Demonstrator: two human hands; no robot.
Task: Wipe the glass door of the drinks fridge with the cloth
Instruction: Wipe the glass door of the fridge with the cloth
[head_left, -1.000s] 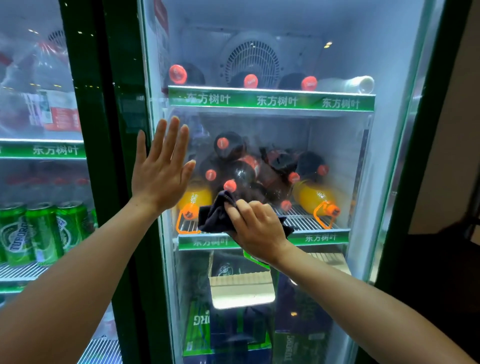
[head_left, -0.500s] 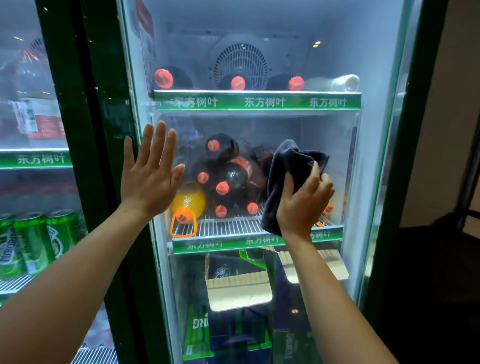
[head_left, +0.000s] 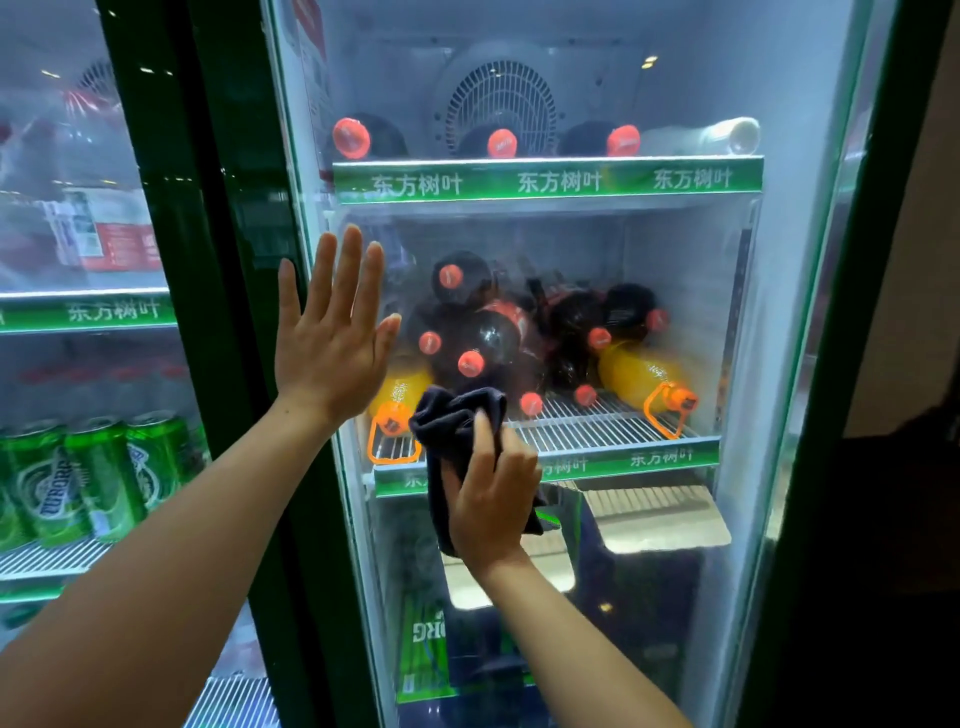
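The glass door of the drinks fridge fills the middle of the head view, lit from inside and misted in places. My right hand presses a dark cloth flat against the lower middle of the glass, level with the second shelf's green strip. The cloth bunches above my fingers and hangs below my palm. My left hand lies flat on the glass at the door's left edge, fingers spread, holding nothing.
Dark cola bottles with red caps and two orange bottles lie on the wire shelf behind the glass. A dark green frame post separates this door from a left door with green cans. A dark wall stands at right.
My right hand has swept the cloth from the right side of the glass down and left to the lower middle. My left hand stays flat on the door's left edge.
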